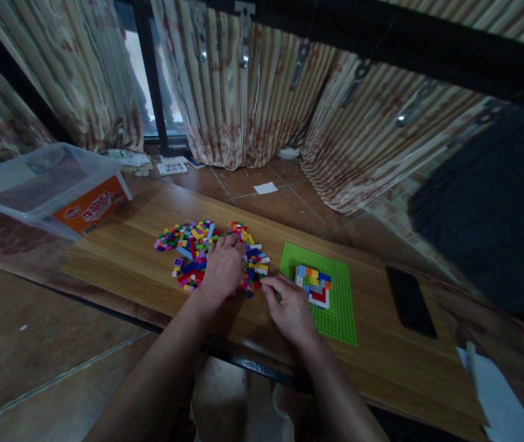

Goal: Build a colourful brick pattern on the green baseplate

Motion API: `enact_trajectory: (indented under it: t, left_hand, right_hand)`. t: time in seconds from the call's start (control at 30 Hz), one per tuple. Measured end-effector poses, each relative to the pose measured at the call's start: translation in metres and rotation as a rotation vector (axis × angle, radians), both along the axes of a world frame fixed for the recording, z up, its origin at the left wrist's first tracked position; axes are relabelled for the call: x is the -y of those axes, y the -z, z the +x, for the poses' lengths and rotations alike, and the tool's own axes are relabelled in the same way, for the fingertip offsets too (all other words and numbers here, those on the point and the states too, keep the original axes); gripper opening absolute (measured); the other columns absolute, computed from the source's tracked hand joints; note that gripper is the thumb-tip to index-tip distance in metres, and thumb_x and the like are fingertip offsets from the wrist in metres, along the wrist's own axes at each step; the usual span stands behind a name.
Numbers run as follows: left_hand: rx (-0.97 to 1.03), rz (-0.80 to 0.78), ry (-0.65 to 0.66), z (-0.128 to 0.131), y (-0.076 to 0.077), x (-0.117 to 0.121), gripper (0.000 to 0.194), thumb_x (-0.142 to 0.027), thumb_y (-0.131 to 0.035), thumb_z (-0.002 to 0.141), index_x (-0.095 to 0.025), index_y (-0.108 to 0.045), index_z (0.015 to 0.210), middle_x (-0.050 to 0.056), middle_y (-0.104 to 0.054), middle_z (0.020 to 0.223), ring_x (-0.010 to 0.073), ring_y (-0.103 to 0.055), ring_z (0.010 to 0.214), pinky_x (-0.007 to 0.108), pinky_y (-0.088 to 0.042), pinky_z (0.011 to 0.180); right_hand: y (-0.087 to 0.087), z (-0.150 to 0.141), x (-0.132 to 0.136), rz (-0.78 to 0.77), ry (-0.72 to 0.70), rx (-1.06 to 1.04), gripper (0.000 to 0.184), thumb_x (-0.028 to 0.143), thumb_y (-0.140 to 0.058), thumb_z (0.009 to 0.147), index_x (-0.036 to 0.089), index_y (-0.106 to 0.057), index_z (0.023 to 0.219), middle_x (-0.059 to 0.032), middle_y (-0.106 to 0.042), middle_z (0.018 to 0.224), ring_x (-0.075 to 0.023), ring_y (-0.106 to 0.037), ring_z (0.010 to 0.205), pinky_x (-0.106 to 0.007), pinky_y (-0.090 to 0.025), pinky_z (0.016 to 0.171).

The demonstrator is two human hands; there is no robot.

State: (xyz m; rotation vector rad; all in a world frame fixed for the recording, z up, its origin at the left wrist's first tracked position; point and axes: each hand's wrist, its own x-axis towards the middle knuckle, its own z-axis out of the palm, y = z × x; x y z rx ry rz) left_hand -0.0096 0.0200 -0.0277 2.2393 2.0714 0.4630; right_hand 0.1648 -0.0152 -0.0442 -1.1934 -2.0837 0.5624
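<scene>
Over the pile of loose, many-coloured toy building bricks point(192, 267) lies my left hand point(225, 264), its fingers curled down among the bricks. The fingertips are hidden, so what they grip does not show. My right hand point(289, 304) is at the pile's right edge, thumb and forefinger pinched together; anything between them is too small to make out. Just right of it is a green baseplate point(335, 325) with studs. On the baseplate's left half stands a block of joined bricks point(313, 285) in white, red, blue, yellow, orange and grey.
The wooden tabletop point(252, 325) carries a black phone point(411, 301) at the right. A clear plastic bin point(50, 184) with an orange label stands at the left end. Papers point(172, 167) lie on the tiled floor beyond, before striped curtains point(243, 98). A white sheet point(501, 393) is at lower right.
</scene>
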Motion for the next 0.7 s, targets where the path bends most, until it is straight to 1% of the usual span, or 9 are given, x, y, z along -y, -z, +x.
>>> enact_trajectory:
  t: [0.2, 0.37, 0.47, 0.6, 0.7]
  left_hand:
    - [0.008, 0.038, 0.024, 0.0003, -0.0036, 0.0009, 0.025, -0.014, -0.043, 0.087, -0.018, -0.068, 0.089, 0.012, -0.063, 0.12, 0.0276, -0.054, 0.109, 0.041, -0.041, 0.094]
    - [0.006, 0.022, 0.053, 0.0002, -0.0026, 0.001, 0.023, -0.012, -0.045, 0.085, -0.019, -0.067, 0.084, 0.011, -0.069, 0.101, 0.0278, -0.056, 0.104, 0.044, -0.039, 0.092]
    - [0.01, 0.023, 0.052, -0.0003, -0.0018, 0.0007, 0.023, -0.014, -0.045, 0.087, -0.02, -0.066, 0.081, 0.011, -0.071, 0.095, 0.0277, -0.057, 0.102, 0.046, -0.035, 0.095]
    - [0.001, 0.035, 0.044, 0.0006, -0.0038, 0.0017, 0.022, -0.015, -0.045, 0.087, -0.019, -0.065, 0.08, 0.011, -0.072, 0.093, 0.0291, -0.058, 0.1, 0.051, -0.033, 0.096]
    - [0.015, 0.041, 0.038, 0.0011, -0.0073, 0.0027, 0.017, -0.015, -0.047, 0.084, -0.018, -0.065, 0.083, 0.011, -0.072, 0.094, 0.0296, -0.059, 0.1, 0.052, -0.034, 0.098]
  right_hand:
    - [0.0, 0.0008, 0.0004, -0.001, 0.002, 0.006, 0.02, 0.019, -0.048, 0.093, 0.024, -0.068, 0.095, -0.0041, -0.071, 0.092, -0.0182, -0.066, 0.086, -0.03, -0.05, 0.08]
    - [-0.0007, 0.0009, 0.0006, 0.0, 0.009, 0.006, 0.02, 0.02, -0.048, 0.094, 0.024, -0.068, 0.094, -0.0038, -0.071, 0.09, -0.0183, -0.066, 0.085, -0.03, -0.05, 0.078]
    - [-0.0014, 0.001, 0.0005, 0.002, 0.009, 0.0, 0.02, 0.02, -0.049, 0.093, 0.023, -0.068, 0.093, -0.0036, -0.071, 0.089, -0.0179, -0.066, 0.084, -0.029, -0.05, 0.078]
    - [-0.0015, 0.0013, 0.0001, 0.003, 0.007, 0.003, 0.019, 0.019, -0.05, 0.093, 0.023, -0.068, 0.094, -0.0035, -0.071, 0.09, -0.0175, -0.066, 0.084, -0.029, -0.049, 0.078]
    - [-0.0007, 0.0016, -0.0001, 0.001, 0.012, 0.005, 0.018, 0.018, -0.05, 0.093, 0.022, -0.068, 0.094, -0.0033, -0.071, 0.089, -0.0172, -0.066, 0.083, -0.029, -0.049, 0.077]
